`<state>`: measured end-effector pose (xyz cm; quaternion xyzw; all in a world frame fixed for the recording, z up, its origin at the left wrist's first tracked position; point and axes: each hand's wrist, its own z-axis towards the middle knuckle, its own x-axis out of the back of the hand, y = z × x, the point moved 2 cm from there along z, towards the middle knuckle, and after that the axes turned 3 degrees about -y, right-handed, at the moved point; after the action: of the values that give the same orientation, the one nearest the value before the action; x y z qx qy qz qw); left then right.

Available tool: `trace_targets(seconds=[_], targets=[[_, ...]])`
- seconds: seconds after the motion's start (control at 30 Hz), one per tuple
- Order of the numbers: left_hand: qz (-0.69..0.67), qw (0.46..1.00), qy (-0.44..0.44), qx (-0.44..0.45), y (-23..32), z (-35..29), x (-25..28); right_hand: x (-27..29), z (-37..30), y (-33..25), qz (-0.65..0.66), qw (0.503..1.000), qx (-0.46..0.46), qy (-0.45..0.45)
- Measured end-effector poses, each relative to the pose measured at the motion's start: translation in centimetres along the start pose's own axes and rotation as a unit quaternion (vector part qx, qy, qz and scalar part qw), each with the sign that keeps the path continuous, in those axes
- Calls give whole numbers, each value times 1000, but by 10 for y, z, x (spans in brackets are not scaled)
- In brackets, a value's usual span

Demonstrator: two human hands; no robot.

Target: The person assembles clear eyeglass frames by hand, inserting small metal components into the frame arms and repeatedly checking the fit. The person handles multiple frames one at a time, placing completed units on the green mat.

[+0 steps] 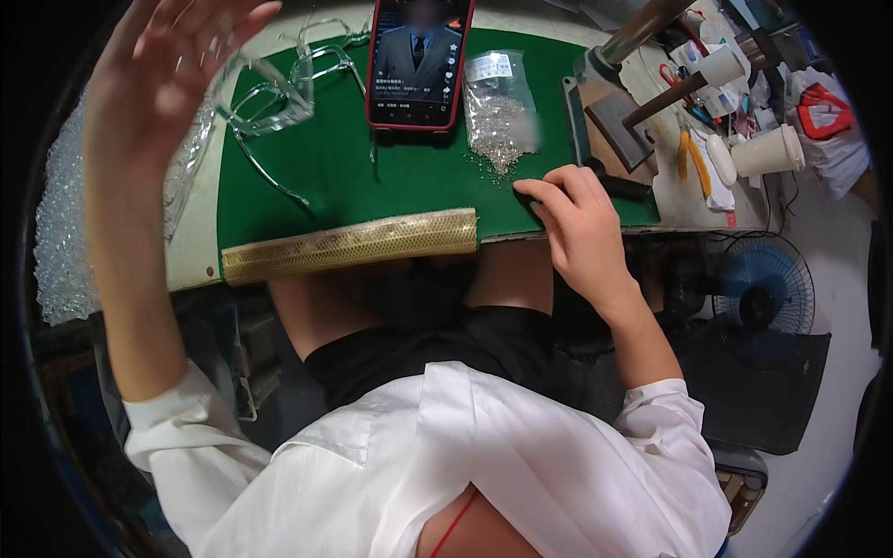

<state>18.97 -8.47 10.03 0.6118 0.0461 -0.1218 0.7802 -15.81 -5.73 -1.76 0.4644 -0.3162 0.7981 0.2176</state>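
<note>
My left hand (191,70) is raised at the upper left, beside several clear plastic eyeglass frames (288,110) piled on the green mat. Motion blurs its fingers, and clear glints show among them, so I cannot tell whether it grips anything. On the mat's right side rests my right hand (581,219), fingers curled and thumb near the index fingertip. Anything in that pinch is too small to make out. Just left of those fingertips, tiny metal parts (502,153) spill from a clear plastic bag (502,79) with a white label.
A phone (414,65) in a red case stands at the back. Along the mat's front edge lies a gold mesh strip (353,244). At right are a metal bench press (623,121), yellow-handled pliers (693,156) and a white cup (767,151). A bag of clear parts (70,214) sits left.
</note>
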Motion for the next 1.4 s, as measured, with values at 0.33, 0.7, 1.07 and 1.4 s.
trace_targets(seconds=[0.33, 0.7, 1.07, 1.4], targets=[[110, 994, -6, -21, -70, -113, -88, 3, 4, 20, 146, 984, -105, 12], [165, 976, -109, -91, -91, -110, -81, 3, 12, 15, 120, 991, -46, -46], [226, 940, -156, -203, -100, -100, -87, 6, 6, 24, 163, 982, -96, -24], [223, 952, -82, -194, -110, -112, -85, 3, -12, -2, 10, 993, -107, 44]])
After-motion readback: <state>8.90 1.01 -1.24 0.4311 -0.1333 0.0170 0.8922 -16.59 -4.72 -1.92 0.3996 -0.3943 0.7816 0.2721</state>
